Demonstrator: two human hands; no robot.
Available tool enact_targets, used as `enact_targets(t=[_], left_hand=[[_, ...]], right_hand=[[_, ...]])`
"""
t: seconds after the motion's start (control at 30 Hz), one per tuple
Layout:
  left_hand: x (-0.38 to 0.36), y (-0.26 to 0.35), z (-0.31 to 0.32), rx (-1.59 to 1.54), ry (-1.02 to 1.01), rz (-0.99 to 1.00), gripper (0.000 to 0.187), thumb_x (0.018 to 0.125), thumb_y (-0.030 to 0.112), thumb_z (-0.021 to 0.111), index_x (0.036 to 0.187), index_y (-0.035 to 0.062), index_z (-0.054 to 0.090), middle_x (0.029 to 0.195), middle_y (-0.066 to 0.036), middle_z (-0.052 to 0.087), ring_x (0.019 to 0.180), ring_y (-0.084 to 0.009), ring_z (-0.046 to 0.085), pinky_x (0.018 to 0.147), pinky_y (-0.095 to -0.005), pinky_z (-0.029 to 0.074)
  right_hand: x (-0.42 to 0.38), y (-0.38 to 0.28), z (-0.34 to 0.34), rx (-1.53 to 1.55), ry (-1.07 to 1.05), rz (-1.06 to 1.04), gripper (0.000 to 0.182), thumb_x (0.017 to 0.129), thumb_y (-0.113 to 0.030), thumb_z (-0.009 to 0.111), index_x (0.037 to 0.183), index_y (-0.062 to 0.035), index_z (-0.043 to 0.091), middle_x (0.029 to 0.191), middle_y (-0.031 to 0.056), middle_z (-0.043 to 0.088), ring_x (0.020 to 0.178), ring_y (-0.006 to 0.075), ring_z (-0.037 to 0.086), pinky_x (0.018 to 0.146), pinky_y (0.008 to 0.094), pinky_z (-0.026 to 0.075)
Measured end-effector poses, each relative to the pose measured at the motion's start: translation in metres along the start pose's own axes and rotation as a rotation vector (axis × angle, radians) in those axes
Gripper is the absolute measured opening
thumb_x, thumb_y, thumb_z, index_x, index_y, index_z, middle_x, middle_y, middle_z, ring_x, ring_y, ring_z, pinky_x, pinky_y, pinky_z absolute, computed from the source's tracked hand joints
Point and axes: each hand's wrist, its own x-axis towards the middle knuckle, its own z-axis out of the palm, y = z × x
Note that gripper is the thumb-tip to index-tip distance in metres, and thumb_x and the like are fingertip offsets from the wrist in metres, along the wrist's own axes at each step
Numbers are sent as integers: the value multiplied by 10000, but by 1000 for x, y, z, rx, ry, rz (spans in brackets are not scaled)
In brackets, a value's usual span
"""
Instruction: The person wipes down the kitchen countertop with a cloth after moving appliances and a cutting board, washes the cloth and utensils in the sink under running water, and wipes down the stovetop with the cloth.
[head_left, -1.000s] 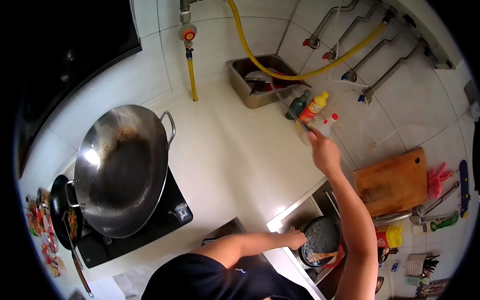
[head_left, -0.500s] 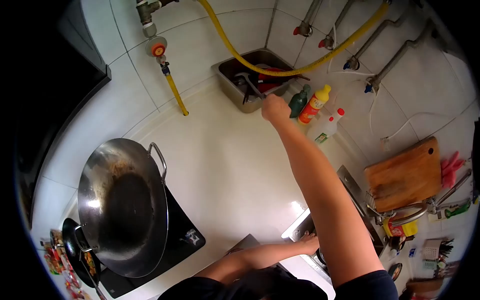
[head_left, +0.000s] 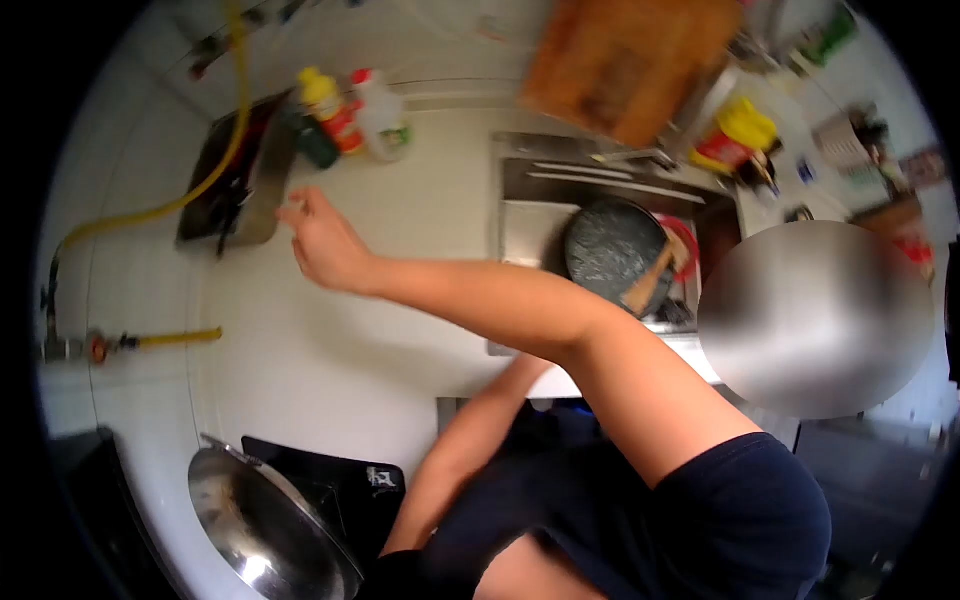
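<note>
My right hand [head_left: 330, 240] is stretched out over the white counter, beside the metal container [head_left: 265, 215] that holds dark-handled utensils [head_left: 235, 205]. Its fingers are loosely bent and apart, with nothing visible between them. My left forearm [head_left: 465, 450] reaches toward the front edge of the sink [head_left: 530, 225]. There the left hand's fingers are hidden behind my right arm. Inside the sink sits a dark speckled pan [head_left: 610, 250], with a wooden spatula [head_left: 650, 280] leaning across it and a red item behind.
A green bottle [head_left: 316, 145], a yellow-capped bottle [head_left: 332, 110] and a clear red-capped bottle [head_left: 380, 120] stand by the wall. A cutting board [head_left: 630, 65] leans behind the sink. On the right is a large shiny metal dome [head_left: 815, 320]; a wok [head_left: 265, 520] is lower left.
The view has swung right, bringing the sink and the metal dome into sight. My right hand has loosened from a closed shape at the container and now sits just off its side.
</note>
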Motion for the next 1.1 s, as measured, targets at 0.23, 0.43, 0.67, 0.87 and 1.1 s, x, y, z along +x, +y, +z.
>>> enact_targets(t=[0.23, 0.43, 0.67, 0.87, 1.1], left_hand=[[7, 1, -5, 133, 39, -55, 418, 892, 203, 525, 1270, 43, 445, 1216, -147, 537, 1129, -281, 499, 977, -377, 377], [34, 50, 7, 548, -66, -440, 371, 791, 162, 634, 1120, 2, 574, 1159, -192, 568, 1078, -344, 544, 940, -394, 417], [45, 67, 43, 520, 46, -549, 363, 802, 166, 628, 1121, 1, 577, 1136, -190, 589, 1079, -329, 553, 917, -391, 433], [58, 71, 82, 343, 304, -550, 362, 810, 158, 630, 1130, -2, 574, 1119, -172, 607, 1043, -275, 583, 894, -357, 448], [122, 74, 112, -500, 538, -878, 419, 880, 248, 622, 1187, -8, 493, 1162, -148, 572, 1060, -255, 559, 881, -379, 460]], right_hand=[[-181, 30, -205, -252, -62, 79, 381, 724, 55, 563, 1076, -88, 585, 1188, 152, 473, 981, 308, 559, 836, 395, 479], [-321, 37, -383, -464, 150, 490, 297, 727, 64, 565, 991, -54, 633, 1074, 148, 532, 939, 319, 581, 803, 370, 487], [-330, 147, -490, -1075, -271, 152, 255, 815, -132, 504, 1022, -142, 652, 1107, 81, 577, 1126, 305, 487, 942, 423, 392], [-327, 209, -492, -1161, -765, 68, 246, 863, -213, 474, 1061, -185, 616, 1007, 86, 628, 1072, 281, 548, 1006, 457, 327], [-301, 157, -501, -631, -487, 651, 321, 858, -334, 571, 1062, -86, 565, 886, 174, 658, 859, 373, 626, 714, 501, 492]])
